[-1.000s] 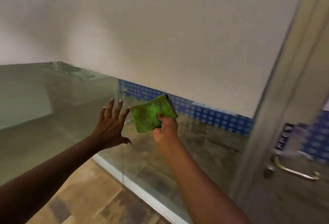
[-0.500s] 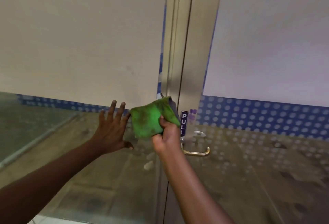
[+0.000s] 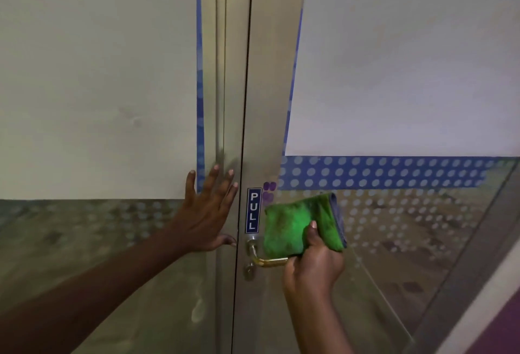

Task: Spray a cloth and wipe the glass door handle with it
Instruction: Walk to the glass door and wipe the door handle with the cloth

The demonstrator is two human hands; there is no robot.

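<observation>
A brass lever door handle [image 3: 269, 262] sticks out from the metal door stile, below a blue PULL sign [image 3: 253, 210]. My right hand [image 3: 313, 265] grips a folded green cloth [image 3: 297, 225] and holds it right over the handle's outer end, hiding that part. My left hand [image 3: 208, 217] is flat and spread against the metal frame to the left of the door gap. No spray bottle is in view.
A keyhole cylinder [image 3: 248, 270] sits just under the handle. The glass door [image 3: 399, 241] on the right carries a blue dotted band and frosted film; a fixed glass panel [image 3: 84, 241] lies on the left. Wood-pattern floor shows through the glass.
The view has swung right onto the door. My right hand carried the cloth from left of the PULL sign to the handle. My left hand moved onto the frame.
</observation>
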